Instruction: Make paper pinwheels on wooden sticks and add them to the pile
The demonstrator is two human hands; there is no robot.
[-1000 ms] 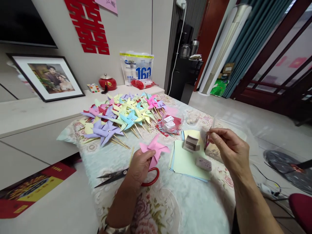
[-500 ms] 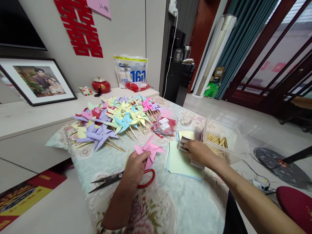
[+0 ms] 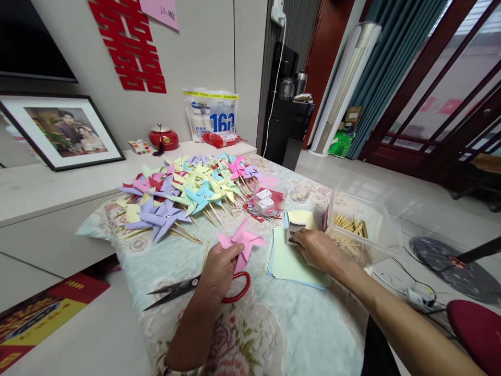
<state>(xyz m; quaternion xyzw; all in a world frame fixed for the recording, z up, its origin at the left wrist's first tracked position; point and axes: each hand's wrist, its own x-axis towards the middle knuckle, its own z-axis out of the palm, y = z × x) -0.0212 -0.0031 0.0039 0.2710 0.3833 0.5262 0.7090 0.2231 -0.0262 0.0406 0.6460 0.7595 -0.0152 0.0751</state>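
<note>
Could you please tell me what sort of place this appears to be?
Probably a home's living room: a framed photo stands on a low white cabinet, and a teal curtain hangs beside the glazed door.

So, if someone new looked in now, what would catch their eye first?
Probably the heap of pastel pinwheels, spread over the far left of the table. Next, perhaps, the big red paper cut-out on the wall at upper left. Nearer, the pink pinwheel in the left hand stands out, with red-handled scissors lying beneath that wrist.
</note>
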